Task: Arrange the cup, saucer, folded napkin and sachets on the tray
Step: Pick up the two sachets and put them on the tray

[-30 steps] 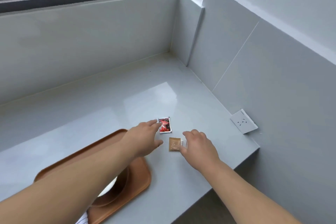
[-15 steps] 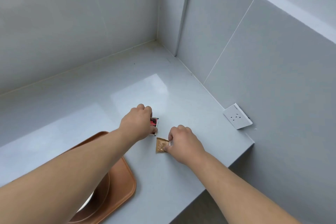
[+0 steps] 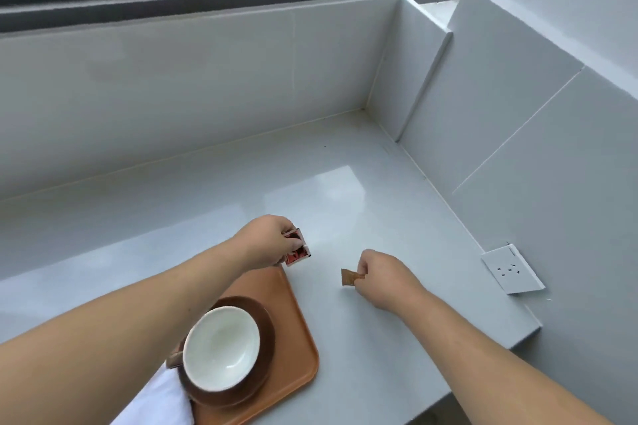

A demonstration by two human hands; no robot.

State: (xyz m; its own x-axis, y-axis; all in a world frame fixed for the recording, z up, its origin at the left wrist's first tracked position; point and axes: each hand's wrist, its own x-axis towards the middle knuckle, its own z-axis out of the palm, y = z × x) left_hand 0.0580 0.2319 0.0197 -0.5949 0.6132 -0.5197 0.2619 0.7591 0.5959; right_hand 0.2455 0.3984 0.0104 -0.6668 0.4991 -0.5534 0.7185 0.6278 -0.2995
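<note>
Pinching red sachet (image 3: 297,249) in left hand (image 3: 272,241) above tray (image 3: 297,338) far corner, brown sachet (image 3: 349,277) in right hand (image 3: 383,278) over counter (image 3: 345,190); cup (image 3: 221,354) on saucer (image 3: 266,324) and napkin (image 3: 162,400) already on tray, both sachets left to place.

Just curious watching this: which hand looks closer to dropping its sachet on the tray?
Probably the left hand: its red sachet hangs at the tray's far corner, while the right hand's brown sachet is farther off.
</note>
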